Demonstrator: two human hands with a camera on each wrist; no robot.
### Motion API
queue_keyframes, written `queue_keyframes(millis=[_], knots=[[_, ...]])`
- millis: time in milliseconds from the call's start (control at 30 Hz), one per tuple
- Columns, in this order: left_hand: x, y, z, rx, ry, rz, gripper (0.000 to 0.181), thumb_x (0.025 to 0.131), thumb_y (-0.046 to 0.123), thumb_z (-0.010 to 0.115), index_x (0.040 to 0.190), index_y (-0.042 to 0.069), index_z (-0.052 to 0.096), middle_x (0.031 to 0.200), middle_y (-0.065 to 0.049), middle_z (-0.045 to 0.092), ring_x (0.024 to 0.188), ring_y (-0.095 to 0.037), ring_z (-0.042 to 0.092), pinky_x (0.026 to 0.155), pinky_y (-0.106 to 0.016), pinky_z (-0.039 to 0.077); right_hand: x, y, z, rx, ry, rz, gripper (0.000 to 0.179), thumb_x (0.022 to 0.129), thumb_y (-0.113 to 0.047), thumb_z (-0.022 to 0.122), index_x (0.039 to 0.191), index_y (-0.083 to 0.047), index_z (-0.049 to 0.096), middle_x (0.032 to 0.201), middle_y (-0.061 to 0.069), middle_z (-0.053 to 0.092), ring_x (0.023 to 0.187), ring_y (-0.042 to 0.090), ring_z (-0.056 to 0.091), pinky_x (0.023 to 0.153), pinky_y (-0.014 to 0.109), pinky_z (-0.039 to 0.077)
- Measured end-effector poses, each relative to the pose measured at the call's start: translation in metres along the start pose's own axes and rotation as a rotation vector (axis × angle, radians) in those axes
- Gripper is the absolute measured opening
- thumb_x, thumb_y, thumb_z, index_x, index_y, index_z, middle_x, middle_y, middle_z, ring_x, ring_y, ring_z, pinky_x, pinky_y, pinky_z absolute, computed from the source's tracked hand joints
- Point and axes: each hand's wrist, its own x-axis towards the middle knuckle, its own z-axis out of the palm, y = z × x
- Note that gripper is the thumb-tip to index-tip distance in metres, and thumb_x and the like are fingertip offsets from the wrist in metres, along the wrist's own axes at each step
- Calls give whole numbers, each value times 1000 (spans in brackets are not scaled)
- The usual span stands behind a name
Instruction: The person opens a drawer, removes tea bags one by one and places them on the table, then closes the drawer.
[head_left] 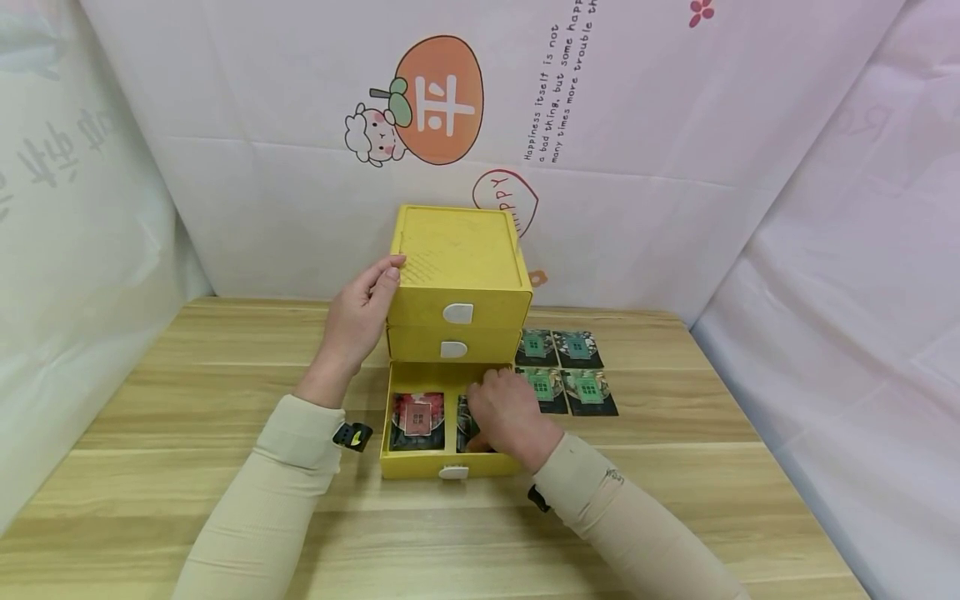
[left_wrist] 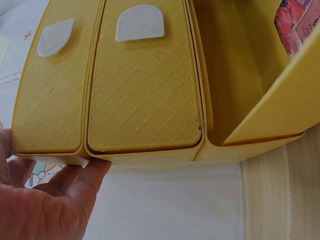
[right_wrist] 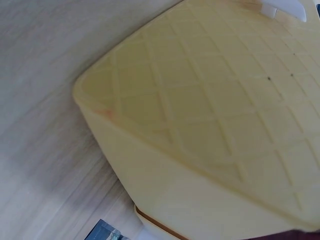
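Observation:
A yellow three-drawer box [head_left: 459, 250] stands on the table, its bottom drawer [head_left: 420, 464] pulled out. At the box's upper left edge my left hand [head_left: 358, 312] rests, its fingers [left_wrist: 90, 182] extended along the side wall. My right hand [head_left: 512, 412] reaches into the right part of the open drawer, over a dark printed packet [head_left: 464, 427] that it partly covers. Its fingertips are hidden, so whether they pinch the packet does not show. In the drawer's left part lies a square packet with a red label [head_left: 418, 421].
Several dark square packets with green labels [head_left: 591, 390] lie in two rows on the wooden table [head_left: 675, 500], right of the box. White tabs [head_left: 458, 313] mark the drawer fronts. Behind the box hangs a printed white cloth [head_left: 637, 117], with more cloth at both sides.

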Motion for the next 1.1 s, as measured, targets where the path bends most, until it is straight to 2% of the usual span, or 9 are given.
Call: queue_keyframes(millis=[267,433,533,667,967,1100], knots=[[0,-1,0,-4,-4,2,51,110,55,41,151,29,57,154,0,56,138,-27,54,109,-55,45,1,-1,1,-35,-17,32,77,64,-82,81,89,-11,65,80,6,55,75,22,51,70,36,52],[0,-1,0,-1,1,1,51,110,55,41,151,29,57,154,0,56,138,-27,54,108,-55,46,1,-1,1,-55,-15,33,78,65,-83,79,94,-13,62,86,6,58,82,24,52,78,38,50],[0,-1,1,1,2,1,52,110,55,40,151,29,57,154,0,56,138,-27,54,108,-55,46,1,0,0,-64,-13,25,77,65,-83,79,94,-15,61,83,3,60,82,23,48,81,36,45],[0,-1,1,2,1,6,52,110,55,40,151,28,57,154,0,57,138,-27,54,108,-55,46,1,0,0,-40,-10,28,74,64,-82,81,94,-17,60,78,-1,63,81,23,44,76,35,40],[0,-1,0,-4,-5,7,52,110,55,40,152,29,56,155,1,55,138,-27,54,108,-55,46,0,1,1,-16,-3,18,74,65,-79,82,99,-17,61,66,-2,58,80,23,43,74,36,41],[0,-2,0,-10,-8,7,52,110,55,40,152,29,56,155,1,55,138,-27,54,109,-55,45,-3,1,0,8,14,0,68,68,-74,85,99,-17,62,63,-3,57,77,22,44,72,36,40]])
